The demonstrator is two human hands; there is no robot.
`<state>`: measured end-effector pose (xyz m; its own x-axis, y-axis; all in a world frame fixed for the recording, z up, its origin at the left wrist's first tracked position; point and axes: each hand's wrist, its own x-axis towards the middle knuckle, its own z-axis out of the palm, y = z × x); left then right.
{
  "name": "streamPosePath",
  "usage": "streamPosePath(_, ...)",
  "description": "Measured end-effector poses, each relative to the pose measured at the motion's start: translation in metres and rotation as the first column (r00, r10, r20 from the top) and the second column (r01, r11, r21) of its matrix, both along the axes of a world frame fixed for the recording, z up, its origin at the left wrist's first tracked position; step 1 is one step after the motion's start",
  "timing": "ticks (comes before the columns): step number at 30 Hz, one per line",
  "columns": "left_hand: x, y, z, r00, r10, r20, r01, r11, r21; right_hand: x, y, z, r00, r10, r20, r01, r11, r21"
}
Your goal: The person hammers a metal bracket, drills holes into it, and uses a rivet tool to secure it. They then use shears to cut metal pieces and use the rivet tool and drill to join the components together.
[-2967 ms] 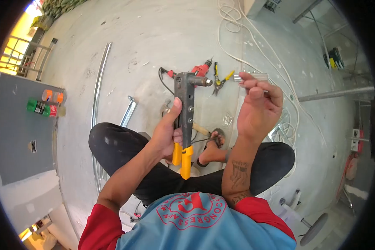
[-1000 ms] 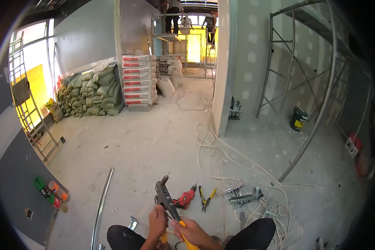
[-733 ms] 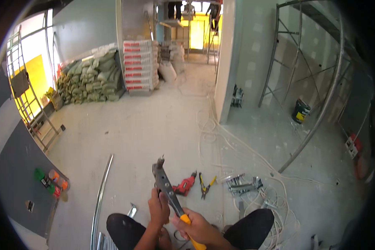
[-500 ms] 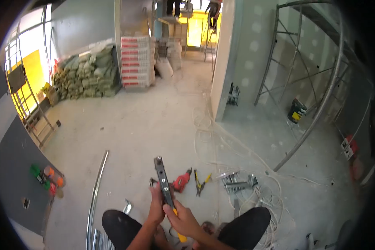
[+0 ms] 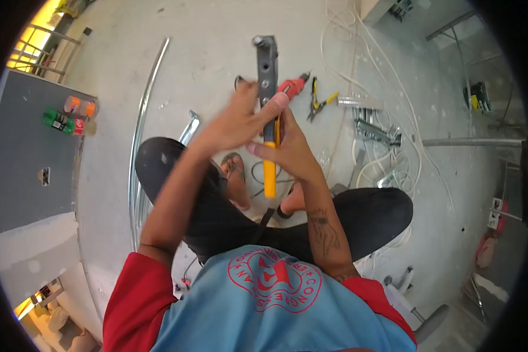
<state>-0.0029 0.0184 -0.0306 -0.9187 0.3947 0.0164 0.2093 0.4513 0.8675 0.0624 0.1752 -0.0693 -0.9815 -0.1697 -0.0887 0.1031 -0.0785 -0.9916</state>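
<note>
A hand riveter (image 5: 266,70) with a dark metal head and yellow-sleeved handles stands nearly upright in front of my knees. My right hand (image 5: 292,146) is wrapped round its handle part, thumb across the front. Slightly blurred, my left hand (image 5: 232,120) lies against the riveter's middle from the left, its thumb crossing over the body. By its fingertips is a small black loop-like item that I cannot make out. Just behind the riveter, a red power drill (image 5: 293,86) lies on the floor. Right of that lie snips with yellow handles (image 5: 318,105), jaws toward me.
Metal brackets and profile pieces (image 5: 372,129) lie at right among white cable (image 5: 416,135). A long metal profile (image 5: 149,100) runs along the left. Bottles (image 5: 63,122) stand by the grey panel (image 5: 23,152). A scaffold tube (image 5: 475,142) reaches in from the right.
My view has tipped down, bringing my shirt and legs into sight. My left thumb now crosses the riveter's body; my right hand still holds its handle.
</note>
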Motion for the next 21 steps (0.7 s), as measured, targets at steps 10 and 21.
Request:
streamPosePath(10, -0.127, -0.225, -0.134, 0.890, 0.376, -0.260, -0.457, 0.731, -0.507, -0.031, 0.089, -0.305, 0.831, -0.481, 0.279, 0.153, 0.681, 0.716)
streamPosePath(21, -0.012, -0.246, -0.438, 0.834, 0.544, -0.096, -0.369, 0.419, -0.830, 0.002, 0.137, -0.366, 0.758, -0.607, 0.238, -0.135, 0.212, 0.968)
